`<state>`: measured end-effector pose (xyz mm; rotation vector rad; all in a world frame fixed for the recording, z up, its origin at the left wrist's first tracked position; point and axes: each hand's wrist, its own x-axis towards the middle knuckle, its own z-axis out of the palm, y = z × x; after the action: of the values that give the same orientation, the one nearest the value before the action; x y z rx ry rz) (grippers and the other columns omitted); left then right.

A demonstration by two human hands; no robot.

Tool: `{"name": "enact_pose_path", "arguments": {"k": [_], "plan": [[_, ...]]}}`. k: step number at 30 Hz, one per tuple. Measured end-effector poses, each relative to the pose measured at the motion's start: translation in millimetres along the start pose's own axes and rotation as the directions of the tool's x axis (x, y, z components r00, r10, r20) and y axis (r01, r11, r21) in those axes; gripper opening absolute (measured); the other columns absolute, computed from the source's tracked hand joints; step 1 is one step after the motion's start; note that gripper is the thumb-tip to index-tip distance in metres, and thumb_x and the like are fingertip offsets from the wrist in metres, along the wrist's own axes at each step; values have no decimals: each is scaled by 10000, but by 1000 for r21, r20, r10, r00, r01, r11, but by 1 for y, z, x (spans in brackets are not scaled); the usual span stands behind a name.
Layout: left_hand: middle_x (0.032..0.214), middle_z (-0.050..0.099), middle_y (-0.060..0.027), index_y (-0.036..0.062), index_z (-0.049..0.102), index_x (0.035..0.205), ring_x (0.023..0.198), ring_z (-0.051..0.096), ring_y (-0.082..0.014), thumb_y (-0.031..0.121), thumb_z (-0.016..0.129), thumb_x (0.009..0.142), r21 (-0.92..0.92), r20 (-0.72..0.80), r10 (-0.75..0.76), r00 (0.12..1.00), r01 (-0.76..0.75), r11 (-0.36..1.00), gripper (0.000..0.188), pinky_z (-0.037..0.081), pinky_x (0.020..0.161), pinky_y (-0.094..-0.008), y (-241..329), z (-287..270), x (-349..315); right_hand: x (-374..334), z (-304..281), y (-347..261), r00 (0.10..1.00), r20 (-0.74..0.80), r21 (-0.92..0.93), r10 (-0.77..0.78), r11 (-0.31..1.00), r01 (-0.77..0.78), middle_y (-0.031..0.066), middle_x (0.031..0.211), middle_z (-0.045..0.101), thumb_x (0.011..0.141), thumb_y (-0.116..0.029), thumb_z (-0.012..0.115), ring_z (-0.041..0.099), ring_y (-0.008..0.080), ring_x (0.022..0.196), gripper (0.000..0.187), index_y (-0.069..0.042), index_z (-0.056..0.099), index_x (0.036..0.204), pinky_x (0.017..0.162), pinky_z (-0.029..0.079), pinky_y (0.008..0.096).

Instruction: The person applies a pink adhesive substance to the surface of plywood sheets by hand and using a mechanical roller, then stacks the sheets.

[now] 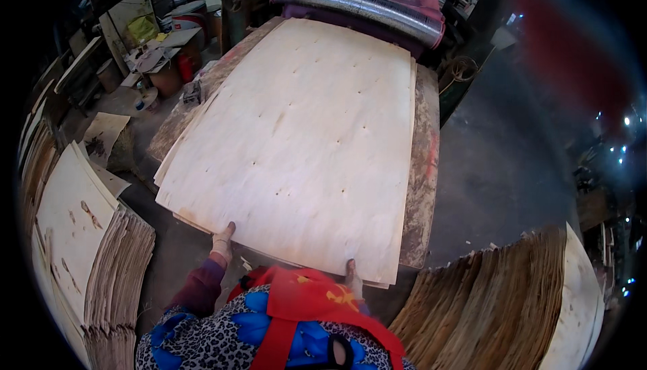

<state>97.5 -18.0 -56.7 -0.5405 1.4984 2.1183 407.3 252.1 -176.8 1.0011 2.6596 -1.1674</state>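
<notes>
A large pale wood veneer sheet (296, 134), dotted with small dark knots, lies on top of other sheets whose edges show at its sides. My left hand (223, 240) grips its near edge left of the middle, thumb on top and fingers hidden underneath. Close to the near right corner, my right hand (353, 275) pinches the same edge, its thumb above the sheet. The sheets rest on a worn, stained table (422, 168). Past their far end lies a shiny metal roller (357, 9), with pink material around it.
Tall veneer stacks stand at my left (118, 269) and right (492, 302). Buckets and a cluttered small table (178, 37) are at the far left. A coil of wire (464, 68) hangs right of the roller. Loose sheets (104, 134) lean near the left stack.
</notes>
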Motion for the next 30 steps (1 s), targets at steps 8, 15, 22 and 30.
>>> {"name": "enact_pose_path", "arguments": {"k": [8, 15, 22, 30], "plan": [[959, 591, -93, 94, 483, 1110, 801, 604, -270, 207, 676, 748, -6, -19, -37, 999, 37, 999, 426, 521, 572, -450, -2, -19, 8, -30, -60, -122, 973, -58, 679, 223, 724, -125, 171, 1208, 457, 860, -276, 487, 488, 315, 1049, 518, 0, 339, 1273, 877, 420, 402], [1064, 561, -119, 60, 444, 1172, 882, 588, -291, 239, 630, 786, 77, -44, -65, 997, 68, 995, 464, 515, 656, -457, 26, 5, -25, -43, -98, -191, 927, -49, 969, 372, 242, -46, 155, 1222, 445, 856, -284, 529, 474, 316, 1073, 509, -5, 363, 1247, 903, 415, 422], [1187, 492, -95, 47, 414, 1228, 1073, 475, -243, 287, 621, 795, -28, 95, -8, 995, 10, 1000, 537, 395, 898, -410, 29, 18, 27, 11, -84, -128, 898, -432, 72, -88, 989, 132, 102, 1202, 461, 869, -250, 513, 426, 192, 1073, 403, -36, 431, 1200, 939, 339, 308], [1136, 507, -90, -14, 442, 1175, 986, 491, -220, 265, 675, 756, -253, -61, 177, 982, -187, 949, 554, 411, 850, -352, 73, 17, 69, 40, -88, -168, 902, -117, 993, 416, 46, 107, 34, 1088, 495, 849, -296, 527, 450, 204, 993, 369, -100, 484, 1158, 825, 400, 392]]}}
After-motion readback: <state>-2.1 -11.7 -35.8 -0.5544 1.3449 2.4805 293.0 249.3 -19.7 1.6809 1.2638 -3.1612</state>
